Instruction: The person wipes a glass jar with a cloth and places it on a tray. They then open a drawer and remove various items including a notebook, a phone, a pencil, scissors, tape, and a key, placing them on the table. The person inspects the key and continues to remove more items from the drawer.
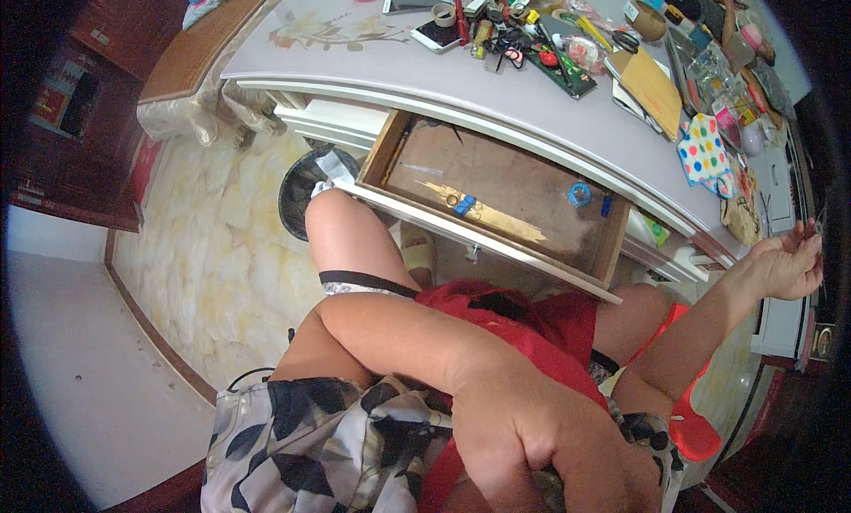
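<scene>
My left hand (pixel 541 433) is raised close to the camera, in front of my red and patterned clothes. Its back and thumb side show, but its fingertips are hidden. At the far right my right hand (pixel 792 263) is held up near the edge of the picture, fingers curled together. Whether it pinches something thin I cannot make out. In front of my lap a wooden drawer (pixel 496 154) is pulled out of the white desk. Inside lie a blue ring (pixel 579 194), a small blue piece (pixel 464 205) and a worn yellowish strip (pixel 505 222).
Clutter covers the desk top (pixel 355 34): a white phone (pixel 438 38), a tape roll (pixel 443 15), scissors (pixel 626 41), a tan notebook (pixel 650 87) and a polka-dot cloth item (pixel 705 149). A black bin (pixel 301 194) stands left of my knee. Dark red cabinets (pixel 89 149) stand far left.
</scene>
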Motion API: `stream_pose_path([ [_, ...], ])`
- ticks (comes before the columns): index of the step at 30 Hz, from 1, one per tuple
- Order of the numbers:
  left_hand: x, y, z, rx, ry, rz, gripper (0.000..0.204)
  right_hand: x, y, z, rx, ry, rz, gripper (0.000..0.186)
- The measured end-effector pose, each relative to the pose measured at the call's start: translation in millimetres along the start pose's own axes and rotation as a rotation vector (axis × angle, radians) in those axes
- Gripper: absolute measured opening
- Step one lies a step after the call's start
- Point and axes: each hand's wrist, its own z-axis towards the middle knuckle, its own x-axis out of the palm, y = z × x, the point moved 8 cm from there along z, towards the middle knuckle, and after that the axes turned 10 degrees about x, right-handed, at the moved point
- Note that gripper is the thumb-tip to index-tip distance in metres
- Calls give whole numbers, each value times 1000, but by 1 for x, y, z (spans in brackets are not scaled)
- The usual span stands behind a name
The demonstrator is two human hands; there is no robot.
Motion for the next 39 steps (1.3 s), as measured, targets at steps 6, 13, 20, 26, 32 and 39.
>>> stream_pose_path([
  [6,-3,5,-6,-75,121,-4,31,1,3,-4,-7,-6,-66,16],
  [13,-71,0,-30,-783,79,410,20,53,-26,-105,491,83,-39,17],
  [20,-206,-99,-116,-544,-1184,894,9,92,-31,-267,919,605,-207,47],
  [26,-197,-103,-108,-517,-1110,793,19,124,-21,-310,1347,583,281,47],
  [32,-201,-114,-110,-491,-1090,958,19,126,-30,-325,1404,632,279,37],
  [39,-198,-114,-105,-428,-1111,1022,20,124,-35,-320,1398,648,270,27],
])
